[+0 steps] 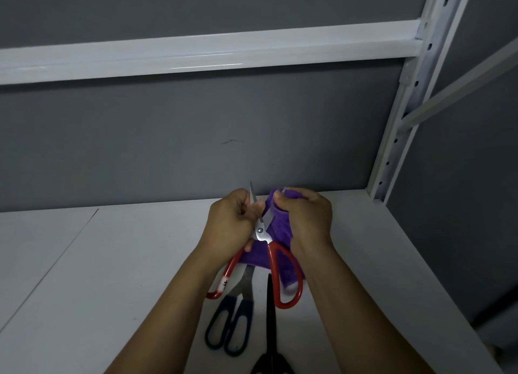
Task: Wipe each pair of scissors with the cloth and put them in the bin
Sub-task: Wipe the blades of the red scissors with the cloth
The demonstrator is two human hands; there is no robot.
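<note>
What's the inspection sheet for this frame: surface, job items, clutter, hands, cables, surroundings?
Surface: white shelf board, seam at its left.
Job's things: red-handled scissors held open, blades up; purple cloth wrapped over one blade; blue-handled scissors and black scissors lie on the board; bin not in view.
Clutter: nothing seen.
Hands: left hand grips the bare blade; right hand grips the cloth around the other blade.
Cables: nothing seen.
Surroundings: grey wall, white beam, perforated upright.
</note>
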